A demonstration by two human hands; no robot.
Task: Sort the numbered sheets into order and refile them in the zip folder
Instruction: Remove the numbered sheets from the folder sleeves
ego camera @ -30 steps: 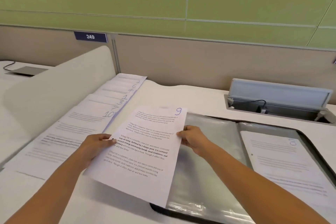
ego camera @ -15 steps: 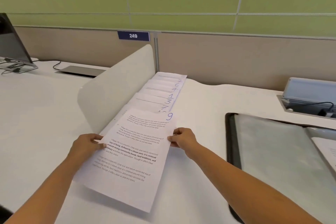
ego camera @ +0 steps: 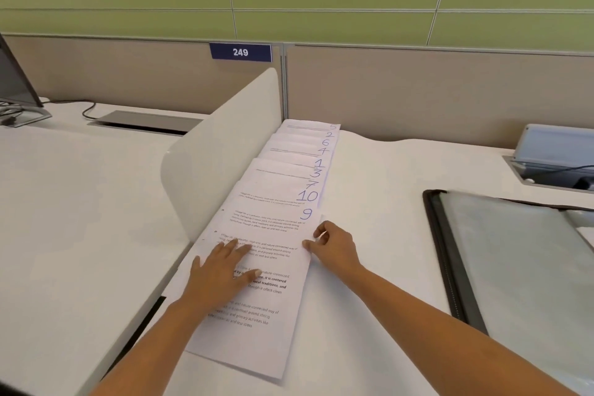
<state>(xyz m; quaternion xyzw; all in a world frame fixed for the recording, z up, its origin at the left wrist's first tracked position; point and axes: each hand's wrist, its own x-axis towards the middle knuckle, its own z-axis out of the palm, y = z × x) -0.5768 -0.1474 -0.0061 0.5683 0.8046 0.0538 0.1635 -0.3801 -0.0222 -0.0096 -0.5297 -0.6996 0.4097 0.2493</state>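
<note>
- White sheet 9 (ego camera: 283, 235) lies nearest in the fanned row of sheets (ego camera: 299, 170) at frame centre. Laying out seems the step in hand.
- Left hand (ego camera: 221, 276) presses flat on it, fingers straight. Right hand (ego camera: 336, 247), apart, pinches its right edge.
- No 8 shows, so the next move likely means letting go and reaching to the zip folder (ego camera: 450, 267), open at right.
</note>
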